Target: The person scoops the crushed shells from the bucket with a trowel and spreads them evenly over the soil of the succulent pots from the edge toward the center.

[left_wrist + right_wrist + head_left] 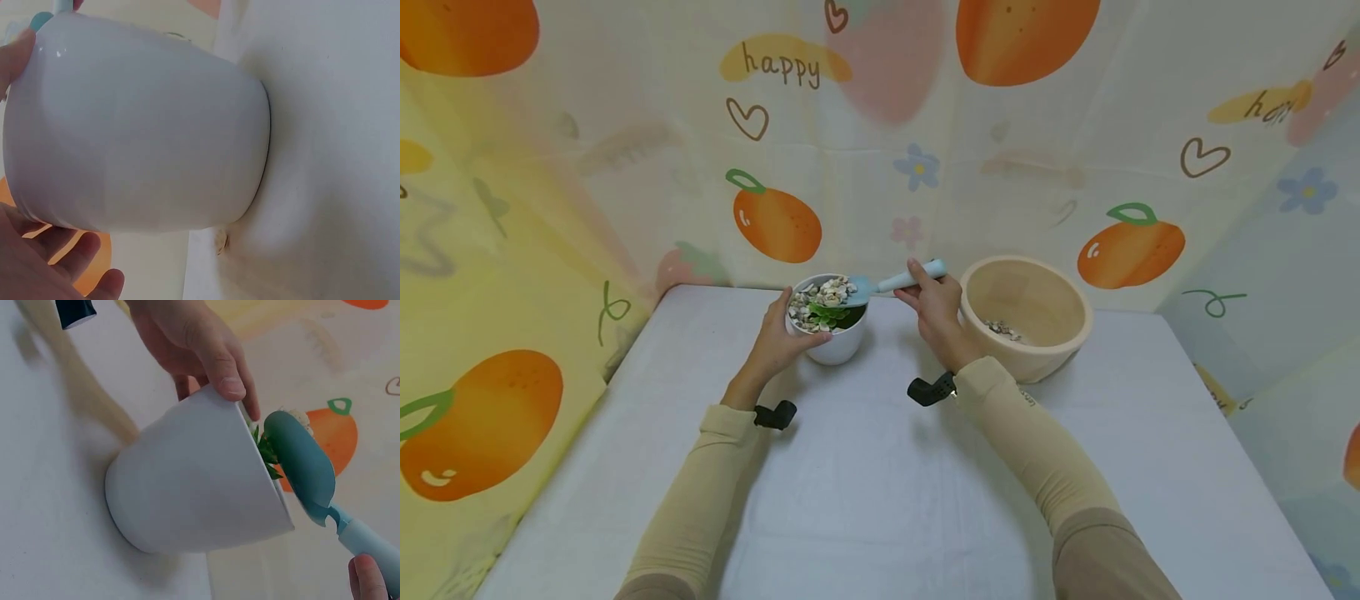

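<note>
The right hand (936,315) has its fingers round the scoop (910,280), with stones (833,291) over the pot (837,346). The pot stands on the table (865,483), and the left hand (775,339) grips it with thumb and fingers.

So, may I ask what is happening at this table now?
A person's left hand holds a white pot with a green plant, while the right hand holds a light-blue trowel bearing pale chips over it. More chips lie inside one side of the pot; dark soil seems to show opposite. A few remain in the beige bowl.
</note>
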A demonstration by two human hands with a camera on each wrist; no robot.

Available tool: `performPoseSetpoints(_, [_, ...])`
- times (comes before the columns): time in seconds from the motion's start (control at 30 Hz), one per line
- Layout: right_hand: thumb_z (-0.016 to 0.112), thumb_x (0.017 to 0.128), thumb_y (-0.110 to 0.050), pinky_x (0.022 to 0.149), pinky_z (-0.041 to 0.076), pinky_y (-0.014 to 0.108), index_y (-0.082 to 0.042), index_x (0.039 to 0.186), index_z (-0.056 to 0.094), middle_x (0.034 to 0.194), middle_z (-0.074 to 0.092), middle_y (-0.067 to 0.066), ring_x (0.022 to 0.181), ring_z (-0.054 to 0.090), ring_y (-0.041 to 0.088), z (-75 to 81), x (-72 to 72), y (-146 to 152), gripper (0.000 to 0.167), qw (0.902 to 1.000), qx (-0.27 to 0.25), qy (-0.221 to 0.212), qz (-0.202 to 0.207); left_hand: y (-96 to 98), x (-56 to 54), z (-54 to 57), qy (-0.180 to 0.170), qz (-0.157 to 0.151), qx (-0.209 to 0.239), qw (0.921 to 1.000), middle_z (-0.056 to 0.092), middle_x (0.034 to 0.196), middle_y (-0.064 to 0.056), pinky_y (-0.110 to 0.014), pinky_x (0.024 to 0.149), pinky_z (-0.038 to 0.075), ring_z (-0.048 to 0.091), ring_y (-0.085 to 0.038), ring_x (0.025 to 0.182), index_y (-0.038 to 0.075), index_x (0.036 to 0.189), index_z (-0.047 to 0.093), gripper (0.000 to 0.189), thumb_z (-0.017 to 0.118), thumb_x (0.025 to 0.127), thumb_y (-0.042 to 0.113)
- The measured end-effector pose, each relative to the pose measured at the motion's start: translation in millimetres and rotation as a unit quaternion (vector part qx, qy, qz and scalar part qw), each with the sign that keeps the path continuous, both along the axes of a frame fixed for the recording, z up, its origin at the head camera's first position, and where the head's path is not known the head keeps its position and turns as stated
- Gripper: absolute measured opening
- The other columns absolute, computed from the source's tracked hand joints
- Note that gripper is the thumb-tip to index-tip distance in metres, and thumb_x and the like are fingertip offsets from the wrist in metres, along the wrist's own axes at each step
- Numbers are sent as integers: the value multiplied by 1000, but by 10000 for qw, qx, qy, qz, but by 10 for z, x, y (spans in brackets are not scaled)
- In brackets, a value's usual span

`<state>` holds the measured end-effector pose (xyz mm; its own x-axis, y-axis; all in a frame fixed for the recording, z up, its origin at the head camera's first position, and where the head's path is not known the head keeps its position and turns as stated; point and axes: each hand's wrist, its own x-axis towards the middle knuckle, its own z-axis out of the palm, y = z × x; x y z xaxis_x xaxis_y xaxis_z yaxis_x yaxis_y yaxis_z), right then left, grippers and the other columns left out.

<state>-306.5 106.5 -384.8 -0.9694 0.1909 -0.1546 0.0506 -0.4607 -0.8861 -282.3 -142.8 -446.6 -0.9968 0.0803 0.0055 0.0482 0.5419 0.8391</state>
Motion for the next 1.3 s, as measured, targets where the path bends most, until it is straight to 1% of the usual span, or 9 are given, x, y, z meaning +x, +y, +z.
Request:
performPoseSetpoints(0.23, [69, 91, -16, 69, 59, 26, -8, 89, 57, 84, 64, 5, 66, 66, 13, -1, 13, 17, 15, 9999, 95, -4, 108, 52, 50, -25, 82, 215, 58, 9997, 14, 161, -18, -59, 117, 23, 18, -35, 148, 14, 158, 6, 115, 80, 76, 47])
performPoseSetpoints(0.33, [69, 90, -13, 72, 59, 26, -9, 88, 57, 94, 67, 9, 69, 68, 13, 13, 17, 19, 13, 9998, 136, -13, 175, 60, 74, -11, 158, 243, -1, 9996, 13, 161, -18, -59, 117, 24, 18, -36, 147, 13, 158, 6, 115, 79, 76, 49])
performPoseSetpoints(0.47, [68, 90, -9, 76, 59, 27, -9, 87, 57, 106, 66, 14, 73, 70, 13, 34, 18, 20, 12, 9994, 180, 8, 279, 33, 81, 28, 269, 163, -56, 9995, 14, 161, -19, -60, 116, 25, 18, -37, 147, 10, 157, 8, 114, 79, 76, 47])
performPoseSetpoints(0.53, [67, 91, -8, 76, 59, 28, -9, 87, 56, 103, 66, 14, 74, 70, 13, 39, 15, 18, 12, 9993, 187, 32, 333, 1, 66, 48, 288, 80, -71, 9995, 15, 160, -20, -61, 115, 25, 19, -38, 146, 8, 157, 9, 113, 80, 76, 45])
performPoseSetpoints(0.67, [66, 92, -7, 76, 59, 27, -9, 88, 56, 90, 65, 6, 74, 70, 13, 34, 10, 14, 11, 9989, 193, 45, 415, -65, 13, 64, 206, -102, -131, 9996, 16, 160, -21, -62, 115, 24, 18, -38, 146, 8, 157, 8, 114, 80, 76, 43])
performPoseSetpoints(0.87, [66, 92, -11, 77, 59, 26, -9, 90, 55, 91, 64, 5, 76, 70, 12, -14, 11, 1, 11, 9987, 288, -2, 412, -121, -74, 6, -10, -315, -32, 9995, 10, 163, -17, -62, 117, 20, 14, -37, 149, 14, 158, 4, 117, 81, 75, 43])
performPoseSetpoints(1.0, [67, 92, -12, 78, 59, 27, -9, 90, 54, 90, 64, 5, 75, 70, 12, -44, 7, -13, 13, 9981, 497, 52, 354, -109, -83, -39, -57, -252, 186, 9995, 10, 163, -16, -60, 118, 19, 13, -36, 150, 16, 158, 6, 117, 83, 74, 41])
performPoseSetpoints(1.13, [67, 92, -12, 79, 59, 27, -9, 90, 55, 90, 66, 5, 76, 70, 11, -56, 1, -22, 12, 9976, 573, 194, 329, -63, -65, -66, 73, -156, 299, 9994, 14, 162, -17, -59, 118, 19, 15, -35, 149, 14, 158, 8, 115, 83, 74, 38])
performPoseSetpoints(1.3, [65, 93, -10, 79, 59, 26, -8, 90, 56, 92, 67, 7, 80, 71, 11, -47, 3, -35, 10, 9970, 544, 328, 433, 4, -11, -98, 254, 48, 351, 9990, 16, 161, -17, -58, 118, 21, 18, -35, 148, 12, 157, 8, 115, 83, 74, 38])
